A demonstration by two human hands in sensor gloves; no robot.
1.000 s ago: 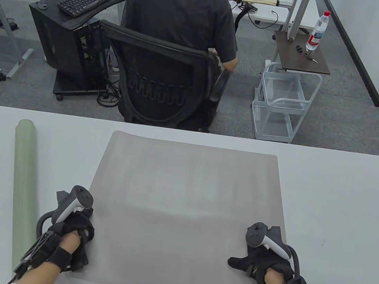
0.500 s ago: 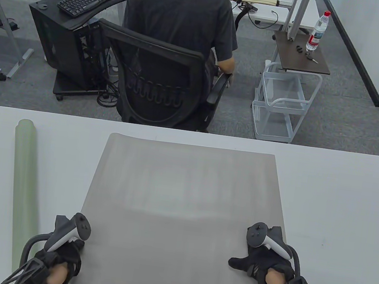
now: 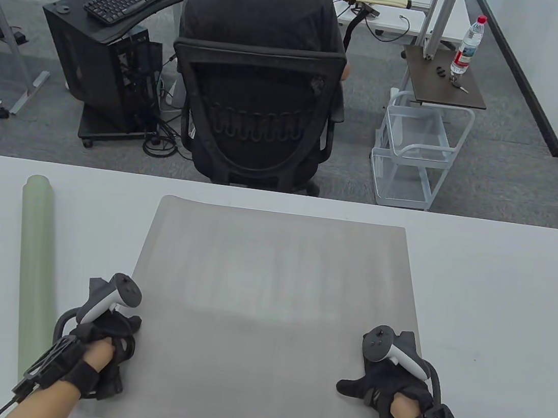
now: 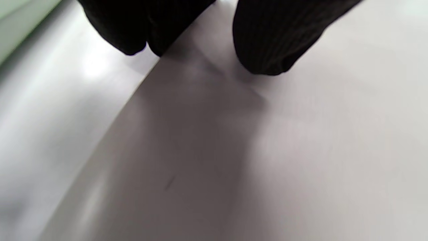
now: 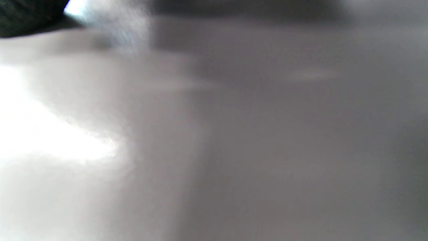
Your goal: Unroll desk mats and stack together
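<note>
A grey desk mat [image 3: 272,295] lies unrolled and flat on the white table [image 3: 503,300]. A pale green mat [image 3: 33,279] lies rolled up to its left, running front to back. My left hand [image 3: 111,331] rests on the grey mat's left edge near the front; in the left wrist view its fingers [image 4: 267,50] touch the mat [image 4: 234,167] by that edge, with the green roll [image 4: 16,20] at the corner. My right hand [image 3: 379,381] presses flat on the mat's front right part, thumb spread. The right wrist view shows only blurred mat surface [image 5: 267,134].
Beyond the table's far edge a person sits in a black office chair [image 3: 255,113] with their back to me. A white wire cart [image 3: 415,150] stands to the right of the chair. Bare table lies right of the grey mat.
My left hand slid back toward the front edge along the mat's left side, then forward again. The right hand stayed put. The person in the chair turned to face away.
</note>
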